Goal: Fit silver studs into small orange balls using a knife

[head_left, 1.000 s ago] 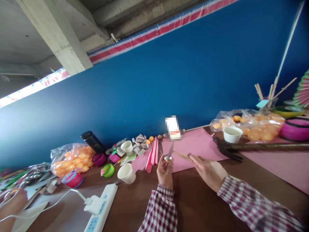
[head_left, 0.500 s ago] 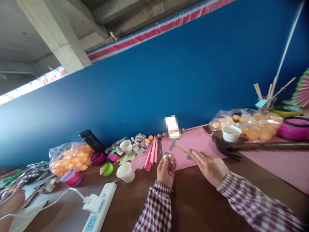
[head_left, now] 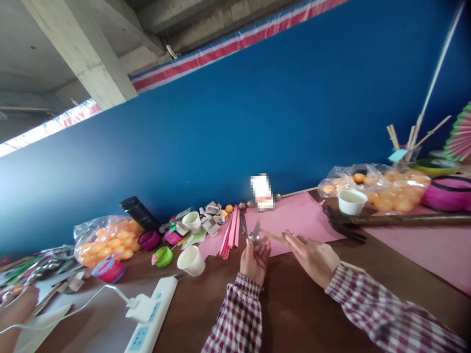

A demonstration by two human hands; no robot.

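My left hand [head_left: 254, 262] is raised over the front edge of a pink sheet [head_left: 294, 215], its fingers curled round a small shiny metal ball [head_left: 253, 239]. My right hand [head_left: 312, 255] grips the wooden handle of a small hammer [head_left: 274, 236]. The hammer's head is at the ball, over my left fingertips; whether they touch cannot be made out. Small metal bits [head_left: 289, 232] show just past my right fingertips, on the pink sheet.
White cups [head_left: 191, 261], a power strip [head_left: 152, 314] and a bag of orange balls [head_left: 110, 242] are on the left. Rightward are a white bowl [head_left: 352, 202], a large dark-headed hammer [head_left: 405, 221] and more bagged balls [head_left: 397, 191]. Another person's hand [head_left: 22, 309] is at far left.
My right hand has moved slightly left, and the hammer head has come down from above right onto or close over the ball. My left hand has barely moved.
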